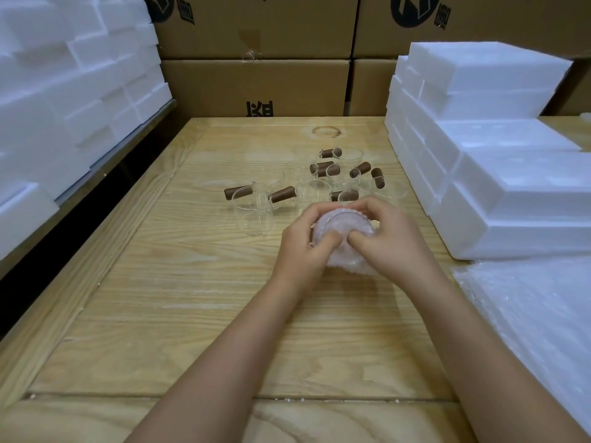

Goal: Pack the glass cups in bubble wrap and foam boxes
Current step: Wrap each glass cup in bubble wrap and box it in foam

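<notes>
**Bundle of pale, pinkish bubble wrap round a glass cup [342, 238], gripped by both hands**

The bundle is right of the middle of the light, grained wooden table [192, 298]. It hangs low over the board, and from this angle it is hard to say whether its underside touches the wood. Its upper face is round.

The left hand [302, 251] curls round the bundle's left side, with the thumb pressed into the wrap on top. The right hand [395, 239] closes on the right side, with its fingers bent over the far edge. Its thumb is pushed into the wrap just beside the left thumb. Both hands hold the bundle firmly.

Just beyond the hands, clear cylindrical glass cups with dark brown wooden side handles [319, 187] stand unwrapped in a loose cluster. The nearest clear cup [252, 215] stands to the left of the bundle, apart from the left hand.

White rectangular foam boxes [511, 193] are stacked in steps along the table's right edge. Nearer the person, a pile of clear bubble wrap sheets [543, 314] lies flat in front of them. More white foam blocks [64, 91] are heaped on the left side.

Brown cardboard cartons with black print [256, 87] are stacked behind the table. A dark ring stain [326, 132] marks the table's far end.
</notes>
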Tool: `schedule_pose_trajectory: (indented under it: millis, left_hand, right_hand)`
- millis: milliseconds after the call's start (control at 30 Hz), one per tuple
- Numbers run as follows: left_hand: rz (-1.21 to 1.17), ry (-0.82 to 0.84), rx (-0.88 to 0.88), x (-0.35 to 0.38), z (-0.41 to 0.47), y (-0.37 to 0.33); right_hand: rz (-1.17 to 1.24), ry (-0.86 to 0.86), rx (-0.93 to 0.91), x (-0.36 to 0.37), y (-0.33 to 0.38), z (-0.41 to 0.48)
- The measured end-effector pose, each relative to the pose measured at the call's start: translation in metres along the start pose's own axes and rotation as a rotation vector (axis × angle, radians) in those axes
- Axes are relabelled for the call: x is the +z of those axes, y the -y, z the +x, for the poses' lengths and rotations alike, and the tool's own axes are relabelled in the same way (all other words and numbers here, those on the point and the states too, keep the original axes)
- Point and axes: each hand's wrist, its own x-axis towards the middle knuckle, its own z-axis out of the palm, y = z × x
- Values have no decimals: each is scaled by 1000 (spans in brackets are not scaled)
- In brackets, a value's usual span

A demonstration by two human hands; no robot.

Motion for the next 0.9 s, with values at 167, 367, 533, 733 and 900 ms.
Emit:
schedule_pose_trajectory:
  millis: [167,367,533,733,900]
  left_hand:
    - [435,339,165,-21,1,4]
    - [442,380,125,-8,-2,4]
    - [390,282,-50,-13,0,13]
    - [369,274,-73,-20,9,18]
    - [324,253,-102,-24,19,27]
  right_hand:
    - [20,136,75,-30,-14,10]
    - [71,280,118,-34,-28,12]
    - [229,332,89,-37,-27,11]
    - [361,305,64,-22,-34,15]
    - [364,164,80,-5,-39,22]
